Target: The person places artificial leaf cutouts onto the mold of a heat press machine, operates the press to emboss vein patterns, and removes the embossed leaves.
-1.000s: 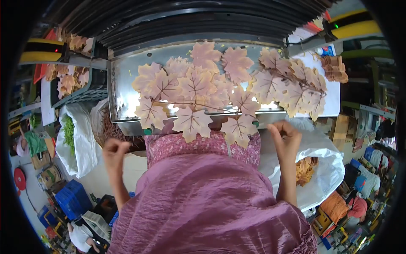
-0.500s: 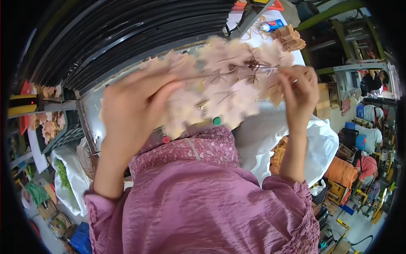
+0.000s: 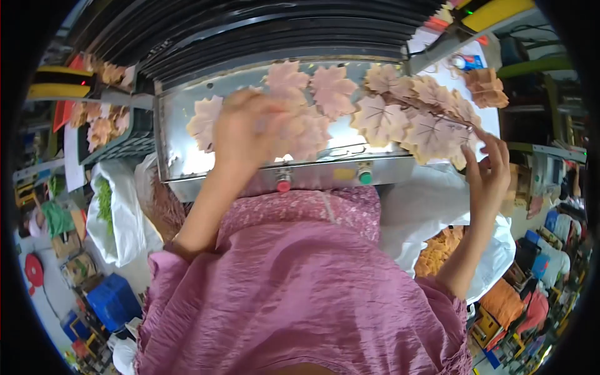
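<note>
Left hand moved over leaves; tube label unreadable.

A second on, the left hand blurs over the leaves at upper centre, the right hand is up beside the leafy spray at right, and leaves no longer overhang the metal front, baring a red button mid-frame.
</note>
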`<state>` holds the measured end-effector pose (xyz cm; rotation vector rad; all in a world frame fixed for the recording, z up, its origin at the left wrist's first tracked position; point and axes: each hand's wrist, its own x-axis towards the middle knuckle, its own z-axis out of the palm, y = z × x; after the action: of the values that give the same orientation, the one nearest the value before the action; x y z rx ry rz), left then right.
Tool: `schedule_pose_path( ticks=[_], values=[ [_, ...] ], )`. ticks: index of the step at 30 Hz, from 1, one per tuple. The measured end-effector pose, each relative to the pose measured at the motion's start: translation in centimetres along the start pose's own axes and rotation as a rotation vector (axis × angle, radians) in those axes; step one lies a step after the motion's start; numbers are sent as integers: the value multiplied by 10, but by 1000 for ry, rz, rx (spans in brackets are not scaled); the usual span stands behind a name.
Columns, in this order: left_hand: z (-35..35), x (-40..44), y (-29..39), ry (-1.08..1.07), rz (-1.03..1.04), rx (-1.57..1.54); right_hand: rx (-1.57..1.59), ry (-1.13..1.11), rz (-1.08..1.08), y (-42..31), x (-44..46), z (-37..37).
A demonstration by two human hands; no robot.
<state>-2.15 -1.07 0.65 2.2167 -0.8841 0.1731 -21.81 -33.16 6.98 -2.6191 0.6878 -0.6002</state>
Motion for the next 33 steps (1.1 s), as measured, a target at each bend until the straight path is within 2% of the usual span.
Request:
schedule_pose_path(
  ticks=[1, 3, 5, 6, 8, 14, 19, 23, 24, 26, 28, 33],
  values=[
    [-14, -12, -8, -3, -4, 13, 13, -5, 1, -15, -5, 10],
    [-30, -34, -15, -29, -455, -63, 256, -216, -94, -48, -18, 27],
    [-12, -39, -18, 21, -329, -91, 429, -347, -186, -75, -19, 66],
    [0, -35, -19, 29, -336, -92, 438, -398, -197, -81, -20, 84],
    [17, -24, -23, 187, -64, 204, 491, -448, -225, -102, -14, 109],
    [13, -21, -35, 31, -189, 88, 607, -414, -225, -127, 3, 153],
    [4, -17, -28, 87, -173, -145, 579, -228, -459, -138, 20, 184],
    [-10, -12, -6, 140, -371, -524, 557, -605, -267, -143, 31, 171],
    [-10, -13, -11, 157, -376, -519, 630, -640, -223, -133, 31, 169],
    [3, -20, -28, 227, -209, -32, 697, -688, -184, -119, 25, 162],
    [17, -27, -37, 255, -28, 443, 959, -756, 86, -112, 15, 156],
    [19, -23, -39, 138, -72, 308, 910, -661, 59, -108, 10, 159]
  ],
)
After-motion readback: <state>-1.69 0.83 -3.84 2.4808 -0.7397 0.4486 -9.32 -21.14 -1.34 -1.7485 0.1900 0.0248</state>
